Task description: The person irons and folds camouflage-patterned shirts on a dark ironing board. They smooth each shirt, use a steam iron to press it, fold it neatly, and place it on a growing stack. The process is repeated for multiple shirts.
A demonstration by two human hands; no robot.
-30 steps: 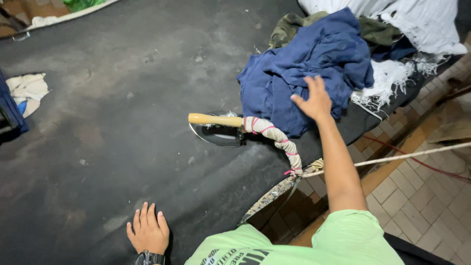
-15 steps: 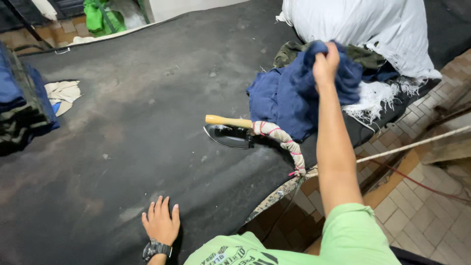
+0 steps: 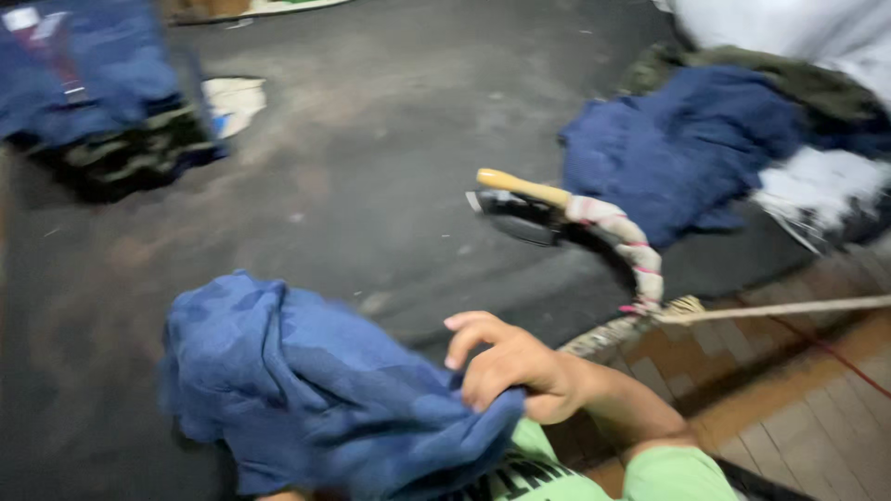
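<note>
My right hand (image 3: 515, 366) grips a crumpled blue garment (image 3: 316, 390) low in the view, close to my body, above the dark grey padded surface (image 3: 371, 186). My left hand is hidden, probably under the garment. A clothes iron (image 3: 520, 209) with a yellow wooden handle rests on the surface to the right of centre; its cloth-wrapped cord (image 3: 626, 246) runs down to the edge. Behind the iron lies a heap of dark blue cloth (image 3: 687, 148).
A stack of folded blue and dark clothes (image 3: 102, 102) sits at the far left, with a pale cloth (image 3: 232, 102) beside it. White and olive fabrics (image 3: 798, 56) pile up at the top right. A tiled floor (image 3: 798, 390) lies beyond the right edge.
My right hand has pulled a blue garment from the heap at the right down toward my body. My left hand, earlier flat on the surface, is no longer visible. The view shifted left.
</note>
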